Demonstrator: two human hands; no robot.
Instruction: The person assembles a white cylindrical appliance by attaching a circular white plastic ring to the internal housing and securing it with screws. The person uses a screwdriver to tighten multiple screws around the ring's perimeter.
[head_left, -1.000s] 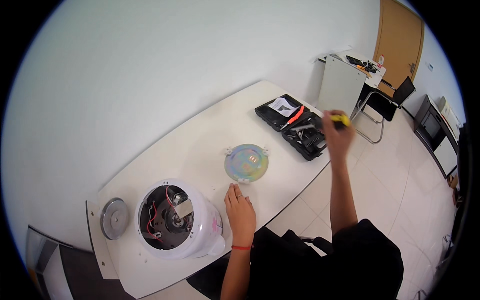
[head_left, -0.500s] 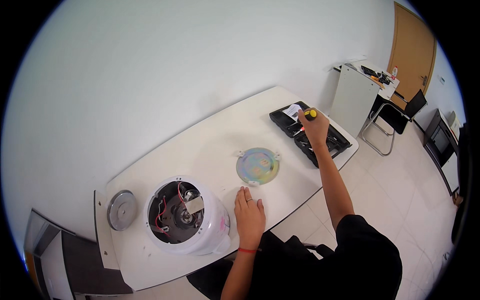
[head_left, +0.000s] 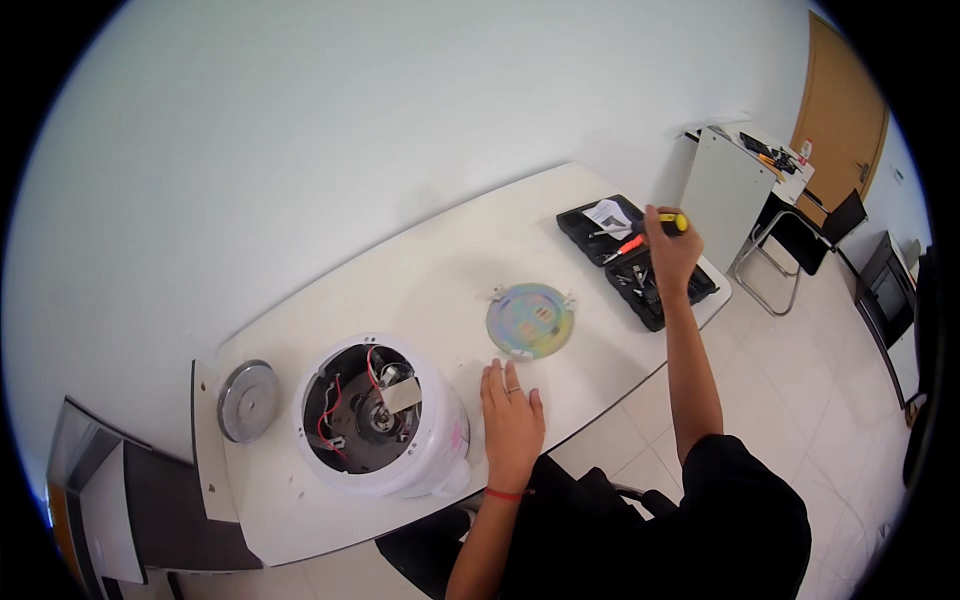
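My right hand [head_left: 675, 262] is closed on a screwdriver [head_left: 674, 223] with a yellow and black handle. It hovers over the open black tool case [head_left: 634, 292], and the shaft points left across the lid. In the case, a red-orange handled tool [head_left: 628, 247] lies below the shaft. My left hand [head_left: 513, 420] lies flat on the table with fingers stretched out and holds nothing. Just beyond its fingertips is a round, multicoloured plate [head_left: 530, 320] with small white tabs. To the left stands a white barrel-shaped appliance [head_left: 440, 440], its top uncovered, showing red wires [head_left: 334, 405] and metal parts inside.
A round silver metal lid [head_left: 249, 402] lies at the table's left end. The white table [head_left: 400, 268] runs along a wall. Beyond its right end are a white cabinet [head_left: 727, 195], a black chair [head_left: 800, 242] and a wooden door [head_left: 838, 110].
My right hand has turned, and the screwdriver now lies more sideways, its shaft showing over the case. The whole view has shifted slightly. My left hand stays flat beside the plate.
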